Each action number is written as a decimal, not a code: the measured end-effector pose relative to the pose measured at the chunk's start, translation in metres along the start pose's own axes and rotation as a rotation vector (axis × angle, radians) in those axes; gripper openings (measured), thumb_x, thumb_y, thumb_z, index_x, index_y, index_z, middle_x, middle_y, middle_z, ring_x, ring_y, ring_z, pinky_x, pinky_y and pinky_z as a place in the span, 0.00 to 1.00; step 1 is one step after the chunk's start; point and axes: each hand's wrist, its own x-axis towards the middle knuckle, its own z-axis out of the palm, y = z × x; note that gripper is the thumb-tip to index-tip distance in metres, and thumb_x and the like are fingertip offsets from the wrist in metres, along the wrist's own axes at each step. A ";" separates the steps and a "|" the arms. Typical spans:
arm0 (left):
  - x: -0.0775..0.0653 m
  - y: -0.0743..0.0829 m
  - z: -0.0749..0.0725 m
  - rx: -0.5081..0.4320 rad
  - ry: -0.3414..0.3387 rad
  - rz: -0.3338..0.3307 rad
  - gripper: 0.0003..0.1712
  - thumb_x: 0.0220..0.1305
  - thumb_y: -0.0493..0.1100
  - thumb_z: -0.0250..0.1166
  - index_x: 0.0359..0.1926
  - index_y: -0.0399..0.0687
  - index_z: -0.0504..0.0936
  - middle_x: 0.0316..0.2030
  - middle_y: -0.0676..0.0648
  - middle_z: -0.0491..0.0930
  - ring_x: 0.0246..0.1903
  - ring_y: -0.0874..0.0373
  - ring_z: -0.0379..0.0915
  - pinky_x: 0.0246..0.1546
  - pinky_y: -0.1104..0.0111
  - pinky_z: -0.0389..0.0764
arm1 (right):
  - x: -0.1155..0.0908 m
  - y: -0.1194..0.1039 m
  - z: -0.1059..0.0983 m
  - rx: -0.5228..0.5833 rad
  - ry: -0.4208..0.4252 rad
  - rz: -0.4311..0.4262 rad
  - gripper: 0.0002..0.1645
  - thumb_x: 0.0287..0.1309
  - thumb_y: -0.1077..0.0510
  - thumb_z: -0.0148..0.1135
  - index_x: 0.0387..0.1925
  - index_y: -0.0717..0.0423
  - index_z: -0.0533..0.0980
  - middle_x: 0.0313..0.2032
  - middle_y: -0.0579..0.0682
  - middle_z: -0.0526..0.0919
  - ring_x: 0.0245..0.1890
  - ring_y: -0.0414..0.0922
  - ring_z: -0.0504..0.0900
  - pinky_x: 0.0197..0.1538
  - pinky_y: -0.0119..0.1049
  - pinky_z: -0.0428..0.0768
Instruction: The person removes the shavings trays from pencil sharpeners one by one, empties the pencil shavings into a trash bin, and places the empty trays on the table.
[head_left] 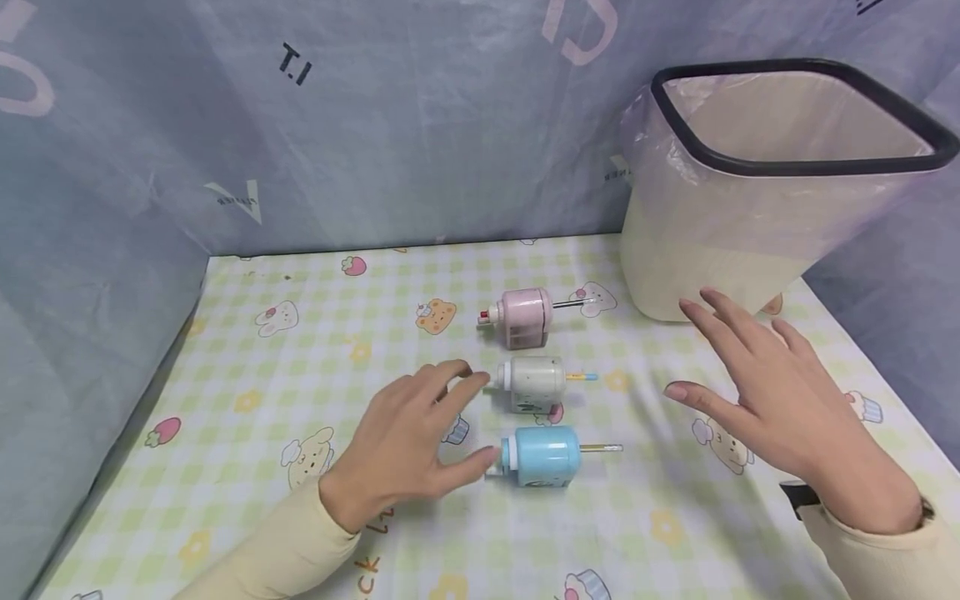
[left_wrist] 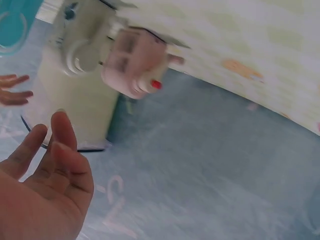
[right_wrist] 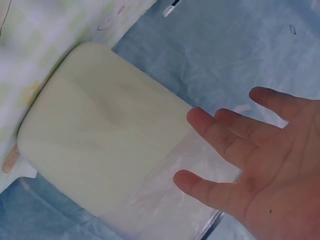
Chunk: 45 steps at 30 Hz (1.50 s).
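Empty left hand [head_left: 412,442] and right hand [head_left: 780,408] hover relaxed above the bench [head_left: 225,475].
The left curves loosely beside a blue pencil sharpener [head_left: 547,454]; the right spreads near a bin [head_left: 712,233].

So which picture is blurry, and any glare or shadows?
Head view: fairly crisp, glints on the plastic liner, faint shadow on the tablecloth beside the right hand; left wrist view: pink sharpener blurred; right wrist view: soft shadow on the bin.

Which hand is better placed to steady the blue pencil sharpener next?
Probably the left hand: in the head view, its thumb appears close to the blue pencil sharpener, while the right hand is farther off, near the bin.
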 end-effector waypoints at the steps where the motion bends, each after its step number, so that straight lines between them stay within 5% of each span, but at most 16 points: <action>1: 0.000 0.002 0.002 -0.006 0.000 0.012 0.43 0.77 0.74 0.42 0.60 0.46 0.83 0.52 0.44 0.81 0.32 0.55 0.77 0.27 0.64 0.79 | -0.001 -0.001 0.000 -0.005 -0.001 0.000 0.55 0.69 0.36 0.69 0.85 0.51 0.55 0.81 0.64 0.58 0.68 0.74 0.70 0.78 0.70 0.44; 8: 0.001 0.015 0.014 -0.019 -0.009 0.069 0.38 0.68 0.72 0.60 0.59 0.47 0.83 0.48 0.48 0.81 0.32 0.56 0.78 0.28 0.66 0.80 | -0.003 -0.005 0.003 -0.011 -0.021 -0.020 0.56 0.67 0.35 0.70 0.84 0.50 0.56 0.80 0.62 0.61 0.68 0.69 0.73 0.76 0.69 0.50; 13: 0.002 0.022 0.020 0.005 -0.083 0.056 0.43 0.56 0.73 0.71 0.61 0.48 0.82 0.48 0.48 0.81 0.30 0.56 0.76 0.27 0.65 0.80 | -0.003 -0.005 0.010 -0.006 -0.042 -0.043 0.55 0.65 0.34 0.71 0.83 0.51 0.59 0.77 0.62 0.66 0.69 0.65 0.73 0.71 0.70 0.57; 19: 0.007 0.028 0.028 -0.038 -0.179 0.021 0.42 0.57 0.73 0.72 0.61 0.49 0.82 0.45 0.51 0.80 0.29 0.59 0.72 0.26 0.68 0.77 | -0.002 -0.008 0.014 -0.001 -0.065 -0.074 0.55 0.62 0.33 0.73 0.80 0.53 0.64 0.73 0.59 0.72 0.68 0.62 0.76 0.66 0.66 0.64; 27: 0.012 0.029 0.039 -0.069 -0.288 -0.036 0.41 0.58 0.75 0.71 0.59 0.52 0.82 0.38 0.54 0.76 0.29 0.62 0.69 0.23 0.72 0.71 | -0.003 -0.015 0.022 0.015 -0.143 -0.071 0.57 0.58 0.28 0.74 0.78 0.52 0.66 0.68 0.55 0.78 0.51 0.55 0.85 0.55 0.64 0.76; 31: 0.014 0.031 0.041 -0.089 -0.300 -0.043 0.41 0.58 0.75 0.71 0.60 0.53 0.82 0.37 0.54 0.76 0.29 0.62 0.70 0.23 0.71 0.72 | -0.004 -0.018 0.025 0.031 -0.165 -0.068 0.58 0.56 0.26 0.73 0.77 0.52 0.66 0.66 0.54 0.80 0.56 0.55 0.84 0.56 0.64 0.76; 38: 0.016 0.034 0.046 -0.084 -0.295 -0.021 0.38 0.56 0.76 0.73 0.55 0.56 0.84 0.33 0.55 0.76 0.27 0.64 0.69 0.22 0.73 0.70 | -0.003 -0.024 0.031 0.043 -0.176 -0.085 0.57 0.55 0.22 0.71 0.73 0.52 0.68 0.61 0.49 0.83 0.48 0.46 0.84 0.52 0.57 0.79; 45: 0.017 0.037 0.049 -0.028 -0.281 0.019 0.41 0.57 0.76 0.71 0.62 0.56 0.84 0.36 0.55 0.79 0.27 0.61 0.73 0.22 0.71 0.71 | -0.004 -0.029 0.041 0.055 -0.231 -0.103 0.57 0.56 0.20 0.68 0.73 0.52 0.68 0.63 0.50 0.83 0.51 0.45 0.85 0.52 0.57 0.79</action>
